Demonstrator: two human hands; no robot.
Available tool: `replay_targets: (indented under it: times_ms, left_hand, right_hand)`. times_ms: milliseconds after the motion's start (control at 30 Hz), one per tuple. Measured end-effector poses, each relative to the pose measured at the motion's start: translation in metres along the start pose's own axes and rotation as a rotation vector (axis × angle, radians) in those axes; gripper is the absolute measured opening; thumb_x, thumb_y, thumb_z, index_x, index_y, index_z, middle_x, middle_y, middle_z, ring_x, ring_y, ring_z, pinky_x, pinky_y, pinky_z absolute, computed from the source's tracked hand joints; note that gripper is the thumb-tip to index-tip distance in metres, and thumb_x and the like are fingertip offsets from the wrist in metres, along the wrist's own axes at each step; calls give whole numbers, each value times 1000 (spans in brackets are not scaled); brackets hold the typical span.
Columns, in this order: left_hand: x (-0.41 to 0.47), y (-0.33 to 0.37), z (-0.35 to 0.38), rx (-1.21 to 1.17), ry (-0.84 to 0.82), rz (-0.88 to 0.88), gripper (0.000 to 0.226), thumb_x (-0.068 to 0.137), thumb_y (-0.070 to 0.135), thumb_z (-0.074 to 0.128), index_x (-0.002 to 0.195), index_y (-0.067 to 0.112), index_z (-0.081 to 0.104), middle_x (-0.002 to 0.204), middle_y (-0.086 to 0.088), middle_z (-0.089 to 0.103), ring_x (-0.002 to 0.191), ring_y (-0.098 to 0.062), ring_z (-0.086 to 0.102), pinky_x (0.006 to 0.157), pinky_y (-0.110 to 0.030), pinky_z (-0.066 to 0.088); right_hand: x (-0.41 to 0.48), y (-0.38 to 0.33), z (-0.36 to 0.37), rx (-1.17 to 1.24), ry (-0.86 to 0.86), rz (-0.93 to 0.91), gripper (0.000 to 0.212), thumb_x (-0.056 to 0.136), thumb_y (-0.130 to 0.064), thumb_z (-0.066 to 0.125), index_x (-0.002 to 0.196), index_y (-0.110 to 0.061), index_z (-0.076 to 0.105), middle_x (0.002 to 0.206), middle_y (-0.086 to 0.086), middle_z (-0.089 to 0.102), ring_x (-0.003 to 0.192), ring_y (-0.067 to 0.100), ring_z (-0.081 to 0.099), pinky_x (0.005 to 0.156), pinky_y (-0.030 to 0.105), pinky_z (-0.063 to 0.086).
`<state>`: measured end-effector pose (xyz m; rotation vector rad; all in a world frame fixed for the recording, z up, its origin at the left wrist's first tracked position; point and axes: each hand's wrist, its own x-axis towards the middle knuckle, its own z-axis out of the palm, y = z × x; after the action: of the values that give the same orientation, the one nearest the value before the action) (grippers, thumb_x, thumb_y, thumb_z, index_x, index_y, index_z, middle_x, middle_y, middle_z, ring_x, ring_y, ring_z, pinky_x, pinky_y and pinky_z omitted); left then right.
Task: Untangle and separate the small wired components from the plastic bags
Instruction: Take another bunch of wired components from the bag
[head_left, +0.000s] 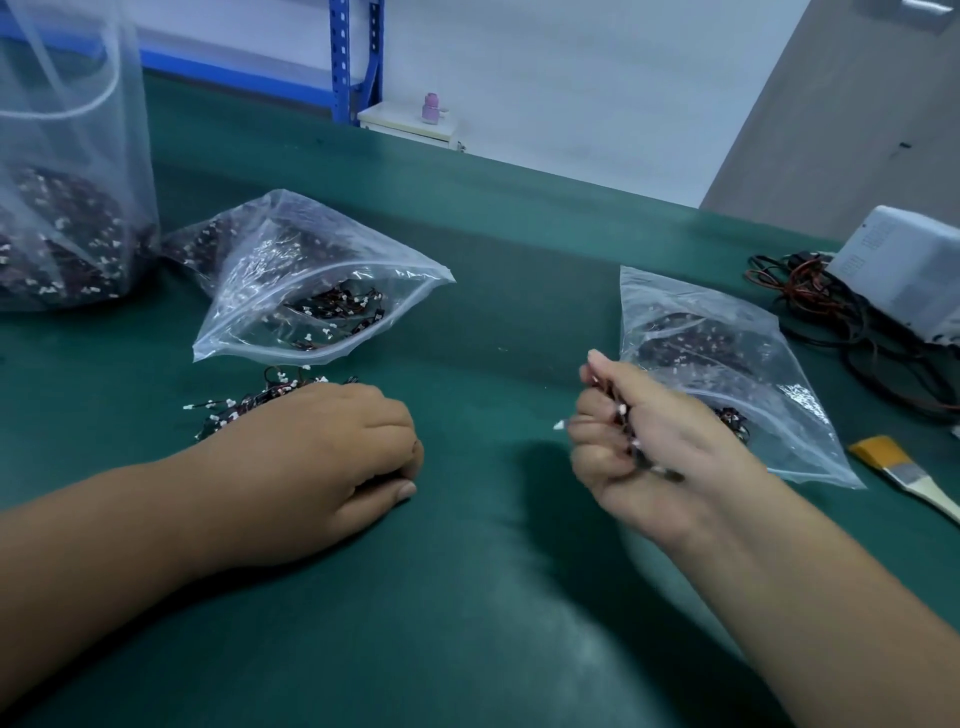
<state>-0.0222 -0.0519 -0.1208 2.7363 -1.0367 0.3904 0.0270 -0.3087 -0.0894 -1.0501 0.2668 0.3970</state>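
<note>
Left hand (332, 447) clenched on green mat (467, 597) | my right hand (670, 436) grasping wired components (629, 434) | open plastic bag (311, 280) beyond my left knuckles

Your dark green table (467, 623) looks smooth and faintly sheeny. The clear zip bag (727, 322) on your right is thin, glossy, crinkled plastic. The flat brush (909, 475) has a wooden handle and metal band.

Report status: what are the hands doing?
Right hand grips bunch of small black wired components. Left hand curled on green mat, contents hidden. Loose pile beside it.
</note>
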Motion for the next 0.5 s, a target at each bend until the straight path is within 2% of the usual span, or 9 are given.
replay_targets:
  times_ms: [67, 133, 367, 500]
  left_hand:
    - [0, 0, 0, 3, -5, -3, 18, 95, 43, 46, 87, 31, 57, 89, 17, 53, 80, -9, 51, 75, -31, 48]
    - [-1, 0, 0, 4, -8, -8, 18, 95, 43, 46, 87, 31, 57, 89, 17, 53, 81, -9, 50, 75, -32, 48]
    - [0, 1, -2, 15, -2, -4, 19, 94, 44, 45, 86, 31, 57, 88, 17, 53, 80, -9, 49, 75, -30, 47]
    - [0, 2, -2, 17, -5, 6, 20, 94, 43, 45, 86, 30, 57, 88, 17, 53, 80, -10, 50, 74, -32, 48]
  right_hand:
    - [-6, -7, -7, 282, -68, 225, 21, 90, -18, 59, 69, -14, 55, 54, -8, 32, 36, 6, 26, 27, 15, 22]
    - [-9, -8, -15, 404, -104, 330, 17, 87, -15, 55, 71, -12, 55, 56, -8, 36, 37, 6, 30, 28, 14, 24]
    - [-6, -6, -33, 379, -116, 452, 18, 91, -18, 50, 77, -10, 55, 71, 0, 50, 47, 12, 51, 27, 20, 36]
    - [-2, -10, -40, 284, -125, 471, 19, 95, -21, 47, 79, -12, 53, 72, -2, 49, 41, 7, 45, 25, 15, 29]
